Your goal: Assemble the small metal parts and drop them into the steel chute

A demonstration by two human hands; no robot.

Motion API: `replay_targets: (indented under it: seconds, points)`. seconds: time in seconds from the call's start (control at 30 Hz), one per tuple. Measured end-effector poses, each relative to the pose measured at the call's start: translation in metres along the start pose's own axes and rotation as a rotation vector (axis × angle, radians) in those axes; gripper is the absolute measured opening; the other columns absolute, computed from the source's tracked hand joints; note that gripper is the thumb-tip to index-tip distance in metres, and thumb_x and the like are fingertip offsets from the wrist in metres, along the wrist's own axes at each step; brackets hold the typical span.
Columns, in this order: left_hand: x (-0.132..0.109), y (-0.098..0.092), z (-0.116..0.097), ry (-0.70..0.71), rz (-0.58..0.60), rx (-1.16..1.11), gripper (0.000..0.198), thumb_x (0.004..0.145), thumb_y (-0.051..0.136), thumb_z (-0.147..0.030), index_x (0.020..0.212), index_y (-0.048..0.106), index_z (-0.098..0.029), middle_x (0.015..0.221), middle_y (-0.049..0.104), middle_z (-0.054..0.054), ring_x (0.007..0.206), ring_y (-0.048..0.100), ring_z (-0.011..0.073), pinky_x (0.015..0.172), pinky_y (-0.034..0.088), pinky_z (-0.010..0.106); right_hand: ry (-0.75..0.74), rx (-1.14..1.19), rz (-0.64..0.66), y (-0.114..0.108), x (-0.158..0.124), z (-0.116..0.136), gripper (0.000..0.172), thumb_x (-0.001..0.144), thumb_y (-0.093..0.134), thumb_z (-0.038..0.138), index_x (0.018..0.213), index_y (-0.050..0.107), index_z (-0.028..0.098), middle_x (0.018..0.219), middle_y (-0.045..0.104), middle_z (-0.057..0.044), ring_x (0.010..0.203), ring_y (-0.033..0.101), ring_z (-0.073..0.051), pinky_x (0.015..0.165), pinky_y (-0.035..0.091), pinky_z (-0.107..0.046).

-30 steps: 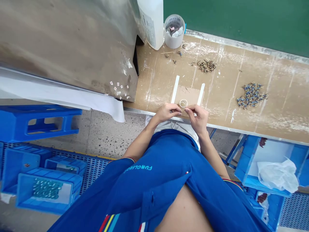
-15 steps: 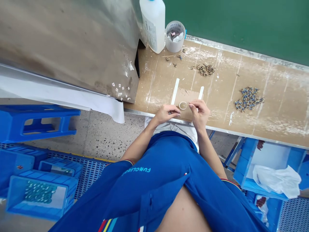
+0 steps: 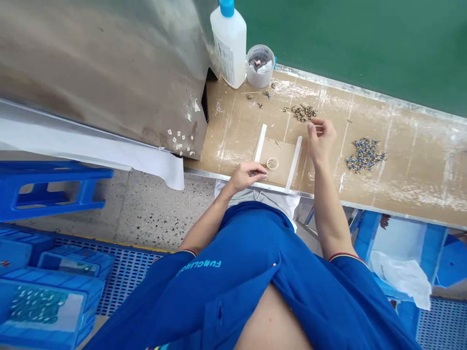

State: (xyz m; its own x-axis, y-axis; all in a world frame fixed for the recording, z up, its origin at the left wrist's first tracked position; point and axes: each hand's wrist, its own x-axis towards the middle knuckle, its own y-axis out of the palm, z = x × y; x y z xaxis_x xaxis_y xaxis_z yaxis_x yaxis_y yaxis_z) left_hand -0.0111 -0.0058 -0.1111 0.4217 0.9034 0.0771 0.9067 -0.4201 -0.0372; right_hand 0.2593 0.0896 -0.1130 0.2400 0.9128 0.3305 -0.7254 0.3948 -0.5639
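Note:
My left hand [image 3: 247, 174] rests at the near edge of the cardboard-covered bench [image 3: 401, 180], fingers pinched on a tiny part I cannot make out. Just right of it a small round clear dish [image 3: 272, 163] sits on a cardboard square between two white strips [image 3: 260, 142]. My right hand [image 3: 321, 137] is stretched out over the bench, thumb and fingers pinched on a thin stick, close to a heap of small brass parts [image 3: 302, 112]. A second heap of blue-and-brass parts [image 3: 363, 154] lies further right.
A white bottle with a blue cap [image 3: 228, 43] and a clear cup [image 3: 260, 59] stand at the bench's back, beside a large steel machine housing [image 3: 102, 63]. Blue bins [image 3: 47, 301] sit on the floor at left, another with a white bag [image 3: 401, 274] at right.
My right hand left the small dish and reached forward and right toward the brass heap. The left hand stayed at the bench edge. The camera tilted up a little.

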Motion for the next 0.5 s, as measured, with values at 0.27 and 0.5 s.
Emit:
replay_targets:
  seconds: [0.27, 0.5]
  points:
    - [0.0, -0.001, 0.0, -0.015, -0.017, -0.028, 0.03, 0.084, 0.074, -0.043, 0.084, 0.076, -0.014, 0.084, 0.075, 0.009, 0.077, 0.069, 0.0153, 0.068, 0.053, 0.025, -0.049, -0.066, 0.152, 0.018, 0.035, -0.02, 0.019, 0.083, 0.07, 0.022, 0.102, 0.069, 0.022, 0.091, 0.068, -0.005, 0.079, 0.063, -0.019, 0.089, 0.057, -0.046]
    - [0.001, -0.002, -0.002, -0.048, -0.009, -0.05, 0.025, 0.083, 0.075, -0.038, 0.085, 0.076, -0.014, 0.086, 0.075, 0.009, 0.076, 0.068, 0.0144, 0.068, 0.052, 0.024, -0.067, -0.009, 0.282, -0.012, 0.012, -0.011, 0.041, 0.077, 0.058, 0.007, 0.113, 0.068, 0.025, 0.091, 0.07, -0.002, 0.079, 0.063, -0.018, 0.083, 0.055, -0.038]
